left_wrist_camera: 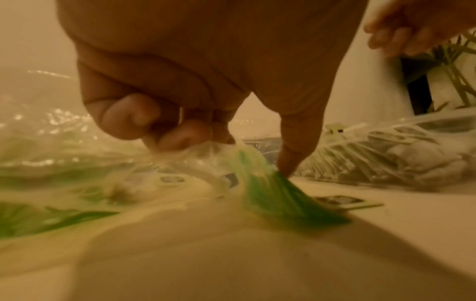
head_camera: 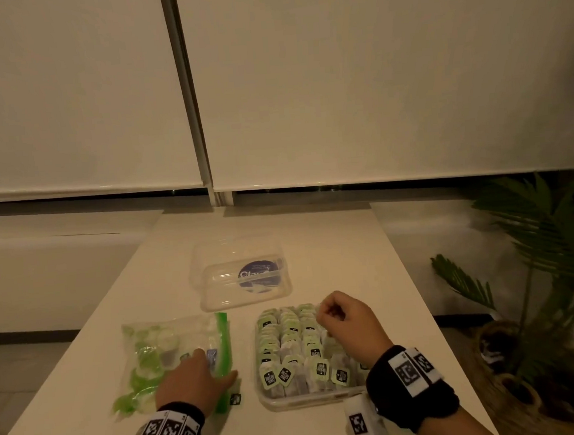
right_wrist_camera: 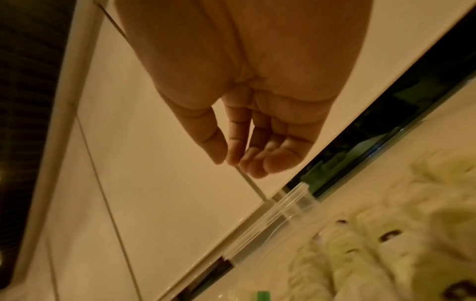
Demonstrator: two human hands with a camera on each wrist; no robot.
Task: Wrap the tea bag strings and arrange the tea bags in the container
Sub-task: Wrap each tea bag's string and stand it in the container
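- The container (head_camera: pixel 313 399) is a shallow clear plastic tray; it lies under the right hand (head_camera: pixel 347 319) and just to the right of the left hand (head_camera: pixel 195 379).
- Tea bags (head_camera: pixel 297 350) fill the container in close rows, standing on edge: pale paper pouches, each with a light green tag with a dark printed patch.
- The right hand hangs over the far rows of the container, fingers loosely bent and drawn together; the right wrist view shows nothing between them.
- The left hand lies on a clear plastic bag (head_camera: pixel 165 350) with green print and a green zip strip; in the left wrist view its curled fingers (left_wrist_camera: pixel 180 134) bunch the film, while the thumb (left_wrist_camera: pixel 296 146) presses down at the green strip.
- One loose tag (head_camera: pixel 235 399) lies on the table (head_camera: pixel 332 248), just to the right of the left wrist, between bag and container.
- Beyond both hands lies a clear lid (head_camera: pixel 242 275) with a round dark blue label.
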